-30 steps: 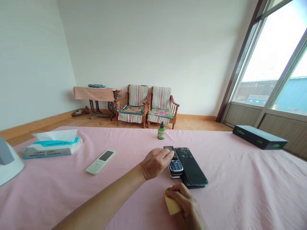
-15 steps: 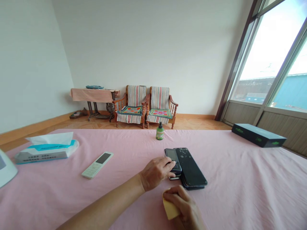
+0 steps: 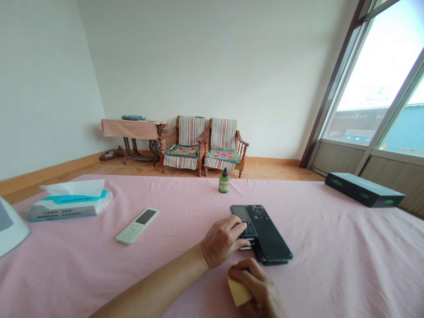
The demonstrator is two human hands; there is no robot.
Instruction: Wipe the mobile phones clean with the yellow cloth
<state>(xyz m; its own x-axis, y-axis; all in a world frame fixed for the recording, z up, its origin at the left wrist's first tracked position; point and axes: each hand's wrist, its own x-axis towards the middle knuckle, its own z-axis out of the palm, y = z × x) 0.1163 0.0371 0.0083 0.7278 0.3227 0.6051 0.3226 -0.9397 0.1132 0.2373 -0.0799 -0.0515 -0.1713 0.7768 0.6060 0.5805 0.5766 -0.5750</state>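
Observation:
My left hand (image 3: 222, 240) reaches across the pink cloth, and its curled fingers grip the near end of a black keypad phone (image 3: 243, 214). That phone lies on top of a small pile of keypad phones. Touching it on the right is a stack of black smartphones (image 3: 270, 232) with spotted screens. My right hand (image 3: 260, 290) sits near the bottom edge, closed on a folded yellow cloth (image 3: 238, 293), just in front of the phones.
A small green bottle (image 3: 224, 181) stands behind the phones. A white keypad phone (image 3: 137, 225) and a tissue pack (image 3: 68, 205) lie to the left, with a white object (image 3: 9, 227) at the left edge. A black box (image 3: 364, 190) sits far right on the pink table (image 3: 331, 265).
The black keypad phone, first lying behind a blue-silver one, now lies on top of it. My left hand drew back toward me with it. My right hand stayed in place.

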